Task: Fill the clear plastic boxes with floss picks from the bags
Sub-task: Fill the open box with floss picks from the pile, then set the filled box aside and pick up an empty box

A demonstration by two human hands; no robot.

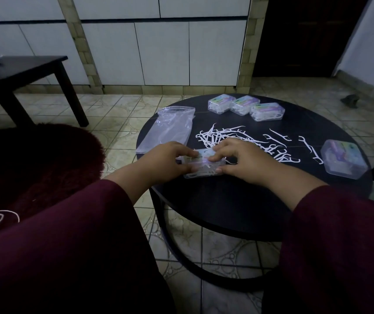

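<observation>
Gripping one clear plastic box from both ends, the left hand and right hand curl around it.

white floss picks on black table; maroon sleeves; clear boxes.

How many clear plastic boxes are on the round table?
5. Three sit in a row at the far edge, one at the right edge, one under both hands.
</observation>
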